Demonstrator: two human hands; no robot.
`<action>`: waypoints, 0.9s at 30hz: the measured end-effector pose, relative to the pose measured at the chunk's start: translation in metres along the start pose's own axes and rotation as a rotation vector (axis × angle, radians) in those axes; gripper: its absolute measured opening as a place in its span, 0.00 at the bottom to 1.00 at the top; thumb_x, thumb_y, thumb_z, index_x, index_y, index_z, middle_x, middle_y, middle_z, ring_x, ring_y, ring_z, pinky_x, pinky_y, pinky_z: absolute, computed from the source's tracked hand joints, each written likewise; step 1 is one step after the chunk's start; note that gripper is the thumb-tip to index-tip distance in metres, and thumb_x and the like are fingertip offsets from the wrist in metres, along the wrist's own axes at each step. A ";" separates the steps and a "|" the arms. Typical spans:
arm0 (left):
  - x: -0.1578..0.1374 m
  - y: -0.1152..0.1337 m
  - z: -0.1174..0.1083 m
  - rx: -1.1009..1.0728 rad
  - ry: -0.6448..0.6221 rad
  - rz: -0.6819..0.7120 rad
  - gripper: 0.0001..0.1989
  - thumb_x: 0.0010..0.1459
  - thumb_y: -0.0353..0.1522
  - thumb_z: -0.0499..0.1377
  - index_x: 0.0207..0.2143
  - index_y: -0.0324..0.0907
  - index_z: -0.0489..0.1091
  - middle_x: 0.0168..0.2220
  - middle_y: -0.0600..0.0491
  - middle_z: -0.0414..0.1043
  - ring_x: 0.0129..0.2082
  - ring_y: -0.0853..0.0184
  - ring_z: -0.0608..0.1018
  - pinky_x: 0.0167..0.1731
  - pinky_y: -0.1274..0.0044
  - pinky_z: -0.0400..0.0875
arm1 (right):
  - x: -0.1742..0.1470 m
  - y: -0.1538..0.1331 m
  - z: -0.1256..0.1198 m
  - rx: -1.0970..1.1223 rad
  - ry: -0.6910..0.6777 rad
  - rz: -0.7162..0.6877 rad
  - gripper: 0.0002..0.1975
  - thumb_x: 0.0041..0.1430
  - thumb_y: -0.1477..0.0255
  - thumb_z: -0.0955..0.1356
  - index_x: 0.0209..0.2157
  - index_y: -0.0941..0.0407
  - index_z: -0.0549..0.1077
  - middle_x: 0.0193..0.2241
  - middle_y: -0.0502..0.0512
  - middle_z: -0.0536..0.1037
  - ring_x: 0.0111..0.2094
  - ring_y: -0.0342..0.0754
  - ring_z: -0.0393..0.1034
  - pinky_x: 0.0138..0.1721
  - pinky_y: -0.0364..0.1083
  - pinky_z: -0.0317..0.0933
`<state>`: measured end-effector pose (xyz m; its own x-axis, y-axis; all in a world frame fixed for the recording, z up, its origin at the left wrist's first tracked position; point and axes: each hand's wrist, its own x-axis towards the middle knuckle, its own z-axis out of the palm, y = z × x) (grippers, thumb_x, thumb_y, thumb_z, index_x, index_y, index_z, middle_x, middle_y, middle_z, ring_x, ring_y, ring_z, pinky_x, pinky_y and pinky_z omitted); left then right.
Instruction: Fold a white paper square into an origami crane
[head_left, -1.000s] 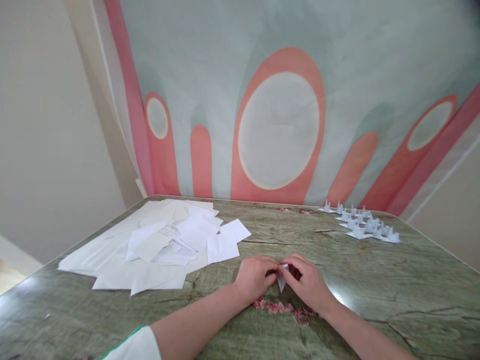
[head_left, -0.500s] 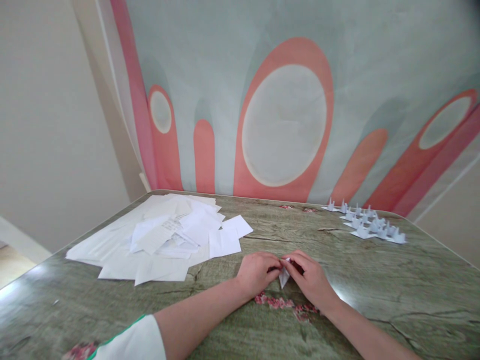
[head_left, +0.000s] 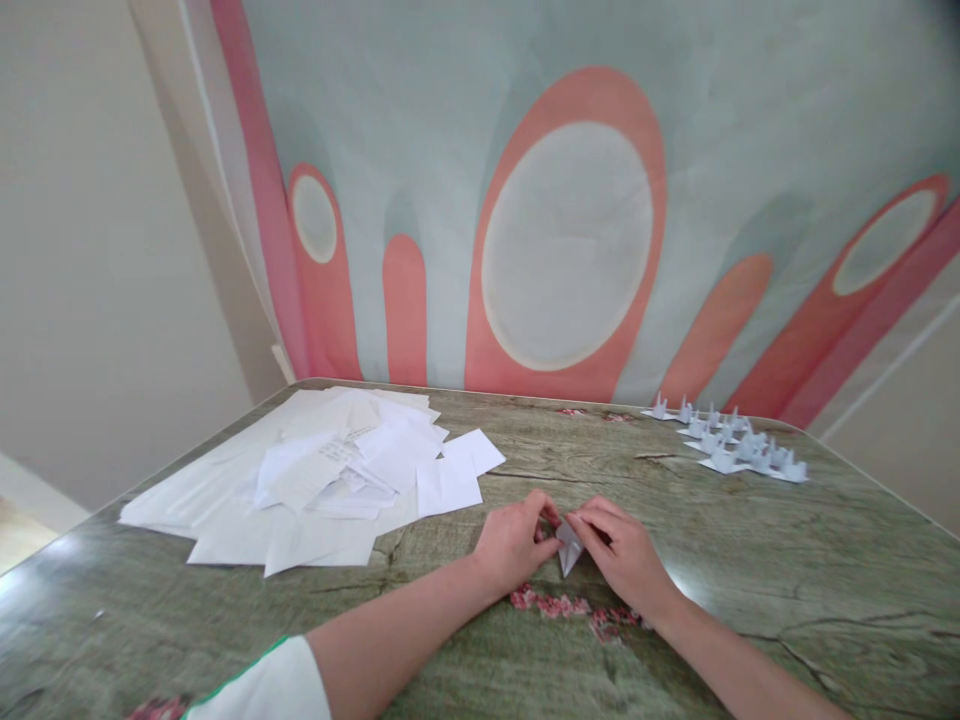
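A small piece of folded white paper (head_left: 570, 552), its point toward me, is between my two hands just above the table. My left hand (head_left: 516, 540) pinches its left edge with thumb and curled fingers. From the other side, my right hand (head_left: 619, 550) closes thumb and forefinger on its upper right part. The fingertips of both hands nearly meet at the top and hide some of the folds. Far to the right stand several white folded paper cranes (head_left: 724, 460) in rows.
Left of my hands lies a wide, loose heap of white paper sheets (head_left: 247, 535), some with writing. Two square paper pieces (head_left: 448, 486) lie at its right edge. The wood-patterned table (head_left: 585, 460) ends at a patterned wall covering (head_left: 570, 240) behind.
My left fingers have lifted and spread a little from the top of the folded paper, so more of it shows. My right hand keeps its hold. The view has shifted slightly.
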<state>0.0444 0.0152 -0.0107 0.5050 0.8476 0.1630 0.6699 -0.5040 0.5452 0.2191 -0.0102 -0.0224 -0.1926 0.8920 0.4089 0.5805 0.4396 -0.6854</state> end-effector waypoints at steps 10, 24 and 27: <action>0.003 -0.003 0.001 -0.010 0.037 0.029 0.07 0.50 0.34 0.61 0.34 0.46 0.73 0.31 0.56 0.71 0.32 0.69 0.72 0.31 0.81 0.64 | -0.004 -0.001 -0.003 0.036 -0.073 -0.040 0.14 0.62 0.66 0.59 0.34 0.54 0.74 0.29 0.54 0.71 0.32 0.47 0.67 0.34 0.45 0.62; 0.002 -0.003 0.000 0.031 0.063 0.060 0.05 0.53 0.32 0.58 0.29 0.42 0.74 0.28 0.54 0.70 0.31 0.69 0.72 0.30 0.80 0.64 | -0.006 0.009 -0.003 -0.077 -0.124 -0.048 0.10 0.59 0.72 0.61 0.37 0.53 0.74 0.28 0.52 0.70 0.30 0.46 0.67 0.31 0.44 0.62; 0.001 -0.003 0.002 0.059 0.079 0.076 0.06 0.54 0.32 0.57 0.29 0.42 0.74 0.28 0.54 0.69 0.31 0.69 0.72 0.30 0.81 0.64 | -0.006 0.009 -0.002 -0.080 -0.129 -0.053 0.10 0.59 0.72 0.61 0.37 0.53 0.74 0.29 0.52 0.70 0.30 0.46 0.67 0.32 0.44 0.62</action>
<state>0.0441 0.0176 -0.0141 0.5124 0.8161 0.2673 0.6638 -0.5739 0.4796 0.2276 -0.0114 -0.0297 -0.3216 0.8760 0.3595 0.6268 0.4815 -0.6126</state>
